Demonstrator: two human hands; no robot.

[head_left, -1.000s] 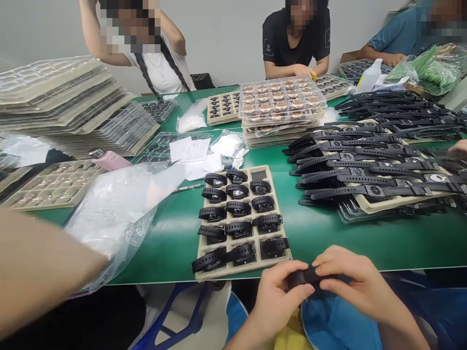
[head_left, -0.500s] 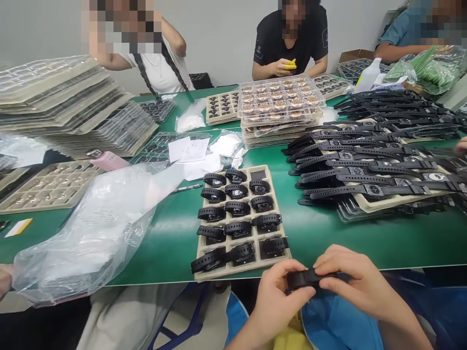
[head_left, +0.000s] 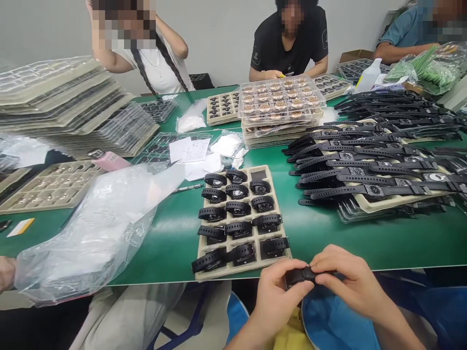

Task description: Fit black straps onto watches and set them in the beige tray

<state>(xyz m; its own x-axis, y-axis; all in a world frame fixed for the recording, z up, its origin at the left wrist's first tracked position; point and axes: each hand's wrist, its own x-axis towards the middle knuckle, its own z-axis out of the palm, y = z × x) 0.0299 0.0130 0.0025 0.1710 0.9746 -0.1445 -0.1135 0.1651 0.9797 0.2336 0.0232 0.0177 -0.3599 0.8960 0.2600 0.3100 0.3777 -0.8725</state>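
Observation:
Just off the table's front edge, a black watch (head_left: 299, 277) is held between both my hands. My left hand (head_left: 279, 291) grips it from the left, thumb below and fingers above. From the other side, the fingertips and thumb of my right hand (head_left: 345, 277) pinch its black strap; those fingers partly cover it. Beyond my left hand lies a beige compartment tray (head_left: 257, 239) of black watches with closed straps (head_left: 239, 228), its upper right compartment without a watch.
Right of the tray, many black watches with straps laid out (head_left: 375, 190) are piled on trays. Stacked clear trays of round parts (head_left: 280, 104) stand behind. At left are a plastic bag (head_left: 105, 214), a pink bottle (head_left: 109, 160) and tall tray stacks (head_left: 65, 97). Co-workers sit across the table.
My hands have shifted slightly, with my right fingertips nearer my left hand on the watch strap. Across the table, the co-worker in black has lowered a hand holding something yellow.

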